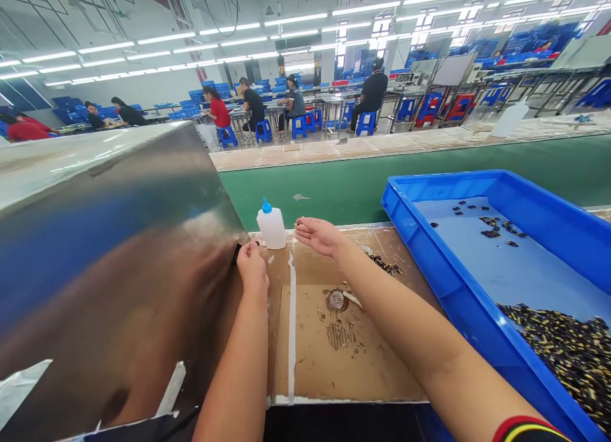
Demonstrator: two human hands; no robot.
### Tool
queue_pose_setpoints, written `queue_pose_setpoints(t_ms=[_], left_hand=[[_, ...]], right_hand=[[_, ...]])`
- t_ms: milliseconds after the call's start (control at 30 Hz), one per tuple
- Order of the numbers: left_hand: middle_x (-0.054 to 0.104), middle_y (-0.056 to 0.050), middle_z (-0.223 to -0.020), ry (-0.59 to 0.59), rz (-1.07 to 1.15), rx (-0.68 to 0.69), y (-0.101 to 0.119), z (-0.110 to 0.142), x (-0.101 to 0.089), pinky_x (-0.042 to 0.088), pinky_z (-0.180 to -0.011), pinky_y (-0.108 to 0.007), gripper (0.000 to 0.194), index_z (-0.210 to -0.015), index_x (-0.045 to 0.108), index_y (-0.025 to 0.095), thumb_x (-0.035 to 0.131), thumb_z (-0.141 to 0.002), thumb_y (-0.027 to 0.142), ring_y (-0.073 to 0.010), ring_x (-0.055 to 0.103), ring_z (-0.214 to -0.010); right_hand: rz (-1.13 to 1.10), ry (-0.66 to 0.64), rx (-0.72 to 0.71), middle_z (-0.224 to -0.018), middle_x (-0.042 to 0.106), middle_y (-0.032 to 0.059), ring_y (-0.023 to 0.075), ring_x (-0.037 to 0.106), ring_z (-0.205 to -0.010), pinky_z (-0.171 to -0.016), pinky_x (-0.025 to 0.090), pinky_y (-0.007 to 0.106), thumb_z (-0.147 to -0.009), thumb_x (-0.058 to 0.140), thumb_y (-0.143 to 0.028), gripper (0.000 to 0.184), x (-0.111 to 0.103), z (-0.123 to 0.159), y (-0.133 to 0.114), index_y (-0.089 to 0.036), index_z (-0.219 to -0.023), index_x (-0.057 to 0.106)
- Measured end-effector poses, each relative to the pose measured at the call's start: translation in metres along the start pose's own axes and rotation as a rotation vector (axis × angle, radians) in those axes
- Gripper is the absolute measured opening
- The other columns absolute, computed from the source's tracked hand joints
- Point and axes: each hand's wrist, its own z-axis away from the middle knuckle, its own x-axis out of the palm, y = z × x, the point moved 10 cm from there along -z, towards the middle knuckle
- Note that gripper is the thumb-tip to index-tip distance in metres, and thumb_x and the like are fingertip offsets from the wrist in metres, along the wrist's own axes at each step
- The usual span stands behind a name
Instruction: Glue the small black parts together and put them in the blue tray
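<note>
My left hand (252,267) is closed in a pinch beside the edge of the metal box; a small dark piece (257,243) shows at its fingertips. My right hand (319,235) is raised over the bench, thumb and fingers together on a small dark-and-yellow part (298,223). Between the hands, slightly behind them, stands a white squeeze bottle (272,228) with a blue cap. Below my right forearm lies a cardboard sheet (324,372) bearing a round smeared patch (337,300) and a thin pale stick (352,299). A small heap of dark parts (386,263) is partly hidden by that forearm.
A large shiny metal box (143,257) fills the left side. On the right, a blue tray (429,251) contains many dark-and-yellow parts (563,346). A green belt (324,190) runs behind the bench. Farther back, several people sit at work tables.
</note>
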Motion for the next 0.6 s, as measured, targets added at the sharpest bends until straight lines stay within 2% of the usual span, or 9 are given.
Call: queue_pose_setpoints(t_ms=[100,233,367,500,600], left_hand=[[0.071,-0.005,-0.095,0.001,-0.013,0.026,0.01,0.031,-0.004,0.051,-0.074,-0.024,0.047,-0.095,0.065,0.018,0.086,-0.079,0.058,-0.0137,0.066,-0.082],[0.072,-0.005,-0.081,-0.191,0.035,-0.046,0.01,0.068,0.028,0.057,-0.075,-0.03,0.06,-0.097,0.069,0.017,0.093,-0.068,0.064,-0.0166,0.069,-0.076],[0.077,-0.009,-0.088,-0.315,0.121,-0.245,-0.013,0.092,0.058,0.059,-0.079,-0.03,0.064,-0.091,0.074,0.015,0.104,-0.051,0.056,-0.0175,0.073,-0.081],[0.078,-0.009,-0.086,-0.386,0.123,-0.391,-0.036,0.112,0.068,0.06,-0.077,-0.028,0.06,-0.083,0.075,0.015,0.107,-0.046,0.051,-0.0163,0.073,-0.078],[0.079,-0.01,-0.087,-0.433,0.113,-0.378,-0.039,0.12,0.068,0.062,-0.08,-0.031,0.054,-0.081,0.075,0.015,0.107,-0.05,0.046,-0.019,0.075,-0.081]], right_hand=[[0.009,0.046,-0.075,-0.12,0.075,0.006,0.0181,0.067,-0.113,-0.109,0.053,0.035,-0.082,0.093,-0.033,0.022,-0.028,0.03,-0.026,-0.022,-0.088,0.075],[0.011,0.072,-0.185,-0.132,0.073,0.0023,0.0174,0.067,-0.114,-0.097,0.056,0.029,-0.077,0.097,-0.041,0.029,-0.065,0.083,-0.047,-0.024,-0.091,0.078],[-0.172,0.094,-0.227,-0.12,0.076,-0.0029,0.0129,0.069,-0.102,-0.082,0.058,0.023,-0.077,0.097,-0.044,0.03,-0.099,0.123,-0.047,-0.029,-0.095,0.079],[-0.434,-0.024,-0.31,-0.108,0.074,-0.0089,0.008,0.066,-0.091,-0.075,0.058,0.019,-0.08,0.096,-0.038,0.023,-0.104,0.146,-0.053,-0.033,-0.09,0.076],[-0.59,-0.118,-0.436,-0.104,0.073,-0.0093,0.0066,0.064,-0.087,-0.073,0.058,0.017,-0.086,0.092,-0.031,0.017,-0.101,0.165,-0.075,-0.034,-0.092,0.076]])
